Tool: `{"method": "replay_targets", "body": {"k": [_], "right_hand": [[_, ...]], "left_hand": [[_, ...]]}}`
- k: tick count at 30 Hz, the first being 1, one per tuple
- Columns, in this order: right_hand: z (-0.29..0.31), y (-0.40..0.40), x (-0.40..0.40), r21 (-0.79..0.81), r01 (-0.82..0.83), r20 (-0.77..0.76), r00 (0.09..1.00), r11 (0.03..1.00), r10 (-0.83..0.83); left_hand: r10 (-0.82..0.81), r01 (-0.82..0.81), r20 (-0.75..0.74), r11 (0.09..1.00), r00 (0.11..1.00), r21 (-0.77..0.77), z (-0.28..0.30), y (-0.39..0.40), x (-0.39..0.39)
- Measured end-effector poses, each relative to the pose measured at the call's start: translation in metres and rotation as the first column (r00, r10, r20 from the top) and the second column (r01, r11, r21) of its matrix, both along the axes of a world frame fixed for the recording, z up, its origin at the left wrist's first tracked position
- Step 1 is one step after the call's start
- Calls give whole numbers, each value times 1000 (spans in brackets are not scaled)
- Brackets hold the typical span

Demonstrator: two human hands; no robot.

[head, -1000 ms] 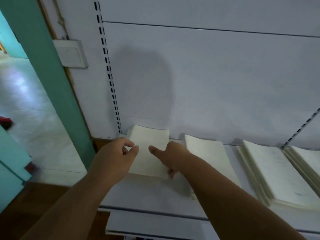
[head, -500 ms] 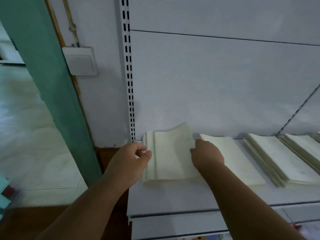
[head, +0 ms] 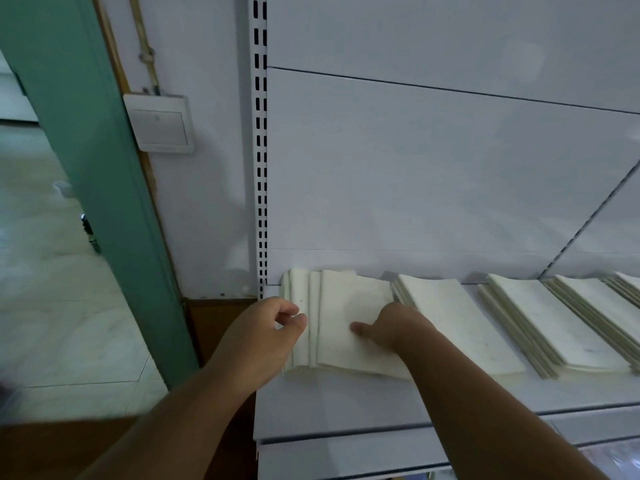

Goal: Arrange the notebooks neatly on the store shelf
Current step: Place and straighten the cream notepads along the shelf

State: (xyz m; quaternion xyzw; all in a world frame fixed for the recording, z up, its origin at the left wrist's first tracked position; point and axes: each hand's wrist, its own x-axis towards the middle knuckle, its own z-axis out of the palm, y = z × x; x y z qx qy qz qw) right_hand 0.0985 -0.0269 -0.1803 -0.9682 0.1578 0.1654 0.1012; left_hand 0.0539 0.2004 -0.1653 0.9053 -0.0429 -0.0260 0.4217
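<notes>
Several stacks of cream notebooks lie in a row on the white shelf (head: pixel 346 407). The leftmost stack (head: pixel 346 303) is fanned out, its books shifted sideways. My left hand (head: pixel 266 337) is curled at the stack's left edge, thumb and forefinger pinching there. My right hand (head: pixel 394 329) holds the top notebook at its right side, thumb laid flat on the cover and fingers hidden behind. Touching this stack on the right lies a second stack (head: pixel 460 320), and a third stack (head: pixel 554 323) lies further right.
A fourth stack (head: pixel 602 299) runs off the right edge. The slotted upright (head: pixel 260 168) and white back panel close the shelf's left and rear. Left of it are a wall switch (head: pixel 161 124), a green door frame (head: pixel 86 168) and tiled floor.
The view has swung left and closer. The lifted top notebook has come down flat on the leftmost stack, and my right thumb now lies on its cover. My left hand stays at the left edge.
</notes>
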Motion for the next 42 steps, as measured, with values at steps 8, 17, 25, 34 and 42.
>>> {"method": "replay_targets", "body": {"k": [8,17,25,34,42], "right_hand": [[14,16,-5,151,25,326,943,988,-74],[18,17,-14,-63,19,432,902,998,10],[52,32,-26,854,-157,427,757,496,-495],[-12,13,-14,140,93,119,987,986,-110],[59,17,-44,894,-170,372,797,414,-475]], "left_hand": [[28,-25,-36,996,999,83,-8,-2,-2],[1,-90,585,989,811,122,56,16,8],[135,-175,-134,914,982,-365,35,-2,4],[281,-256,-4,869,960,-423,35,10,1],[209,-216,-57,912,976,-348,36,-6,-2]]}}
